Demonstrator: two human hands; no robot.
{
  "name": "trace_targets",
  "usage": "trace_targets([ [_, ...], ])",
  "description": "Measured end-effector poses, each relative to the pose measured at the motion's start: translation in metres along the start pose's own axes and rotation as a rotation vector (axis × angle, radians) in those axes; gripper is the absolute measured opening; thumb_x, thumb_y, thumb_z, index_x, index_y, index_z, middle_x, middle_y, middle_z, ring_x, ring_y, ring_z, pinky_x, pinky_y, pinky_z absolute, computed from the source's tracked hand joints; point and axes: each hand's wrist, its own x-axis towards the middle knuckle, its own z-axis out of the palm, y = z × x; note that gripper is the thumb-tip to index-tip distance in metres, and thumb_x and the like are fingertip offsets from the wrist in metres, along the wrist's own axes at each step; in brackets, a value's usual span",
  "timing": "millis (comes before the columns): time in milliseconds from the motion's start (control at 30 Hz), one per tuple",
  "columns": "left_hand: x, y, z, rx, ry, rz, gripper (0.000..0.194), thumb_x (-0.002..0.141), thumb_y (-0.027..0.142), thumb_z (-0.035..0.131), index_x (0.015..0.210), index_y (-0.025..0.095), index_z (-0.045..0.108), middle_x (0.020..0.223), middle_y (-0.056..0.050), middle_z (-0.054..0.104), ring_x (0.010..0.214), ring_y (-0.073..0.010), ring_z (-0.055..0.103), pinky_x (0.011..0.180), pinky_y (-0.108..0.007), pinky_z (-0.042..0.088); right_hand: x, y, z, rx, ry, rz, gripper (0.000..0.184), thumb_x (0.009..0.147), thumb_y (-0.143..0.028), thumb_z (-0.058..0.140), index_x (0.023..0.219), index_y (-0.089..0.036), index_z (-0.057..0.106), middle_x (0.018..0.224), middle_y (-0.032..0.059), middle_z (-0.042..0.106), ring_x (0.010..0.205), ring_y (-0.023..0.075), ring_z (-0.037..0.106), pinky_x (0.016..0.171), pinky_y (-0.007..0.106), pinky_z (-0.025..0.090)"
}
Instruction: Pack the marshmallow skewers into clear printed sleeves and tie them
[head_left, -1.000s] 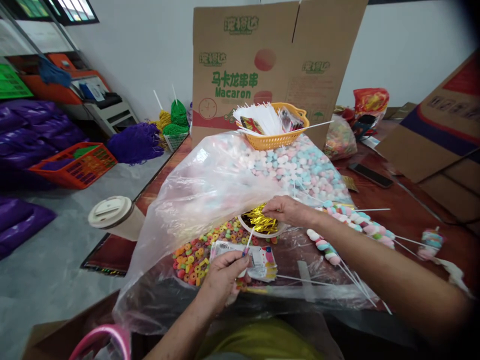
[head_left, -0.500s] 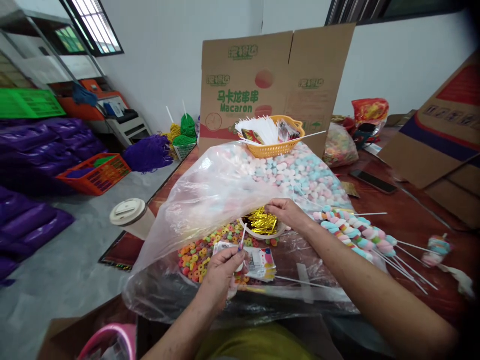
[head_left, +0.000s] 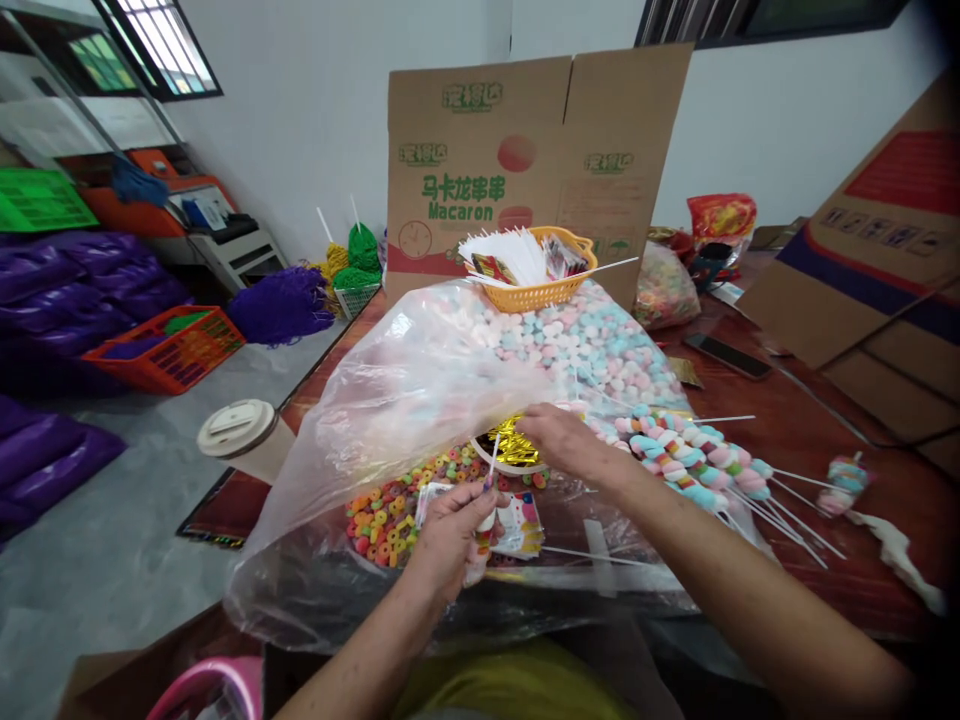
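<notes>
My left hand (head_left: 452,535) is closed around a marshmallow skewer (head_left: 480,555) in clear wrapping, its white stick (head_left: 496,452) pointing up. Just behind it is a white bowl (head_left: 525,470) of shiny gold twist ties (head_left: 508,441). My right hand (head_left: 566,440) reaches over the bowl's right side, fingertips pinched together at the ties; whatever is between them is hidden. Printed plastic sleeves (head_left: 523,524) lie beside my left hand. Colourful candy rings (head_left: 384,515) are spread to the left. Several marshmallow skewers (head_left: 694,460) are piled to the right.
A large clear bag (head_left: 360,400) of pastel marshmallows (head_left: 592,340) covers the middle. An orange basket (head_left: 536,296) of white sticks stands behind, before a cardboard box (head_left: 480,130). A lidded paper cup (head_left: 244,435) sits at left, a phone (head_left: 727,356) at right.
The view has shifted about. More marshmallow skewers show in the right pile than a second ago. My right hand stays at the gold ties; my left keeps its grip on the wrapped skewer.
</notes>
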Motion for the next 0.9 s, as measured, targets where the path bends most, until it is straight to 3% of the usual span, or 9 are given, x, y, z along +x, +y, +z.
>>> trace_targets([
  [167,-0.003,-0.008,-0.014,-0.029,0.056,-0.046,0.036,0.054,0.042,0.076,0.068,0.011,0.064,0.046,-0.001,0.057,0.036,-0.0056,0.045,0.038,-0.016,0.031,0.033,0.005,0.019,-0.042,-0.177,-0.089,0.019,0.07,-0.012,0.054,0.051,-0.016,0.057,0.06,0.0033,0.06,0.068,0.0143,0.056,0.063,0.023,0.037],
  [300,-0.002,-0.009,-0.024,-0.029,0.091,-0.037,0.035,0.055,0.041,0.076,0.067,0.011,0.064,0.05,0.0,0.059,0.034,-0.0042,0.045,0.041,-0.018,0.035,0.035,0.01,0.002,-0.008,-0.17,-0.11,0.017,0.073,-0.012,0.05,0.058,-0.017,0.055,0.065,0.0032,0.06,0.064,0.0133,0.052,0.063,0.023,0.037],
  [400,0.0,-0.01,-0.021,-0.036,0.093,-0.052,0.034,0.055,0.041,0.076,0.067,0.012,0.063,0.047,0.001,0.057,0.036,-0.006,0.047,0.039,-0.017,0.033,0.011,0.005,-0.017,0.031,-0.134,-0.085,0.014,0.08,-0.014,0.042,0.073,-0.017,0.053,0.071,0.0018,0.057,0.064,0.012,0.048,0.061,0.023,0.037],
  [500,0.001,-0.008,-0.01,-0.057,0.079,-0.062,0.031,0.056,0.039,0.075,0.067,0.012,0.063,0.049,0.001,0.057,0.037,-0.0058,0.046,0.036,-0.016,0.029,-0.027,-0.02,-0.021,0.148,-0.125,-0.037,0.016,0.087,-0.02,0.035,0.078,-0.018,0.047,0.066,-0.0022,0.052,0.059,0.0103,0.044,0.056,0.02,0.035],
  [600,0.001,-0.008,0.002,-0.089,0.045,-0.071,0.026,0.057,0.034,0.073,0.064,0.013,0.06,0.047,0.003,0.054,0.038,-0.006,0.046,0.037,-0.016,0.03,-0.06,-0.054,-0.004,0.436,-0.087,0.022,0.016,0.089,-0.027,0.036,0.08,-0.019,0.047,0.063,-0.0041,0.049,0.059,0.0096,0.044,0.055,0.019,0.035],
  [700,0.0,-0.012,0.008,-0.069,0.031,-0.06,0.018,0.056,0.027,0.068,0.059,0.014,0.056,0.044,0.006,0.048,0.035,-0.0045,0.04,0.035,-0.015,0.027,-0.076,-0.075,0.023,0.607,-0.012,0.113,0.014,0.087,-0.026,0.04,0.079,-0.018,0.049,0.064,-0.0034,0.05,0.058,0.0096,0.045,0.055,0.02,0.036],
  [800,-0.002,-0.021,0.005,0.02,0.008,-0.056,0.012,0.061,0.026,0.06,0.06,0.015,0.053,0.042,0.007,0.044,0.031,-0.0036,0.035,0.033,-0.016,0.024,-0.078,-0.076,0.04,0.641,0.065,0.231,0.012,0.084,-0.025,0.043,0.075,-0.019,0.048,0.06,-0.004,0.049,0.055,0.0098,0.044,0.053,0.02,0.035],
  [900,-0.008,-0.028,-0.002,0.114,-0.043,-0.085,0.014,0.067,0.03,0.054,0.071,0.017,0.056,0.037,0.008,0.041,0.025,-0.0052,0.032,0.032,-0.017,0.024,-0.08,-0.072,0.042,0.541,0.086,0.149,0.013,0.083,-0.023,0.043,0.072,-0.019,0.048,0.061,-0.0026,0.051,0.056,0.0108,0.046,0.055,0.021,0.034],
])
